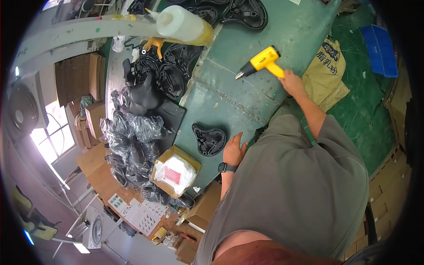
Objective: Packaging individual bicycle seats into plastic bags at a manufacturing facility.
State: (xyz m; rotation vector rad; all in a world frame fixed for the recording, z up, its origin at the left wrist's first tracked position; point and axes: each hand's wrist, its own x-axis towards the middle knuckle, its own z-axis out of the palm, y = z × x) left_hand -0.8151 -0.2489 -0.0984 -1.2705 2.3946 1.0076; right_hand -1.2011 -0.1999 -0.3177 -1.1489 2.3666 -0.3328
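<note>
My right hand point(291, 83) is wrapped round the handle of a yellow heat gun point(265, 58). Its black barrel and metal nozzle point left over the green-topped table point(240, 104). My left hand point(235, 149), a dark watch on its wrist, is at the table's near edge with fingers stretched out and nothing in them. Just left of those fingers lies a black bicycle saddle point(209, 140), its ribbed hollow underside facing up. The hand and saddle appear slightly apart.
More black saddles point(172, 81) crowd the far left, beside plastic-wrapped saddles point(137, 132). A cardboard box with white packing point(191, 164) stands at the table's left end. A squeeze bottle point(183, 24) is above the table. A yellow sack point(329, 77) lies right, near a blue bin point(379, 51).
</note>
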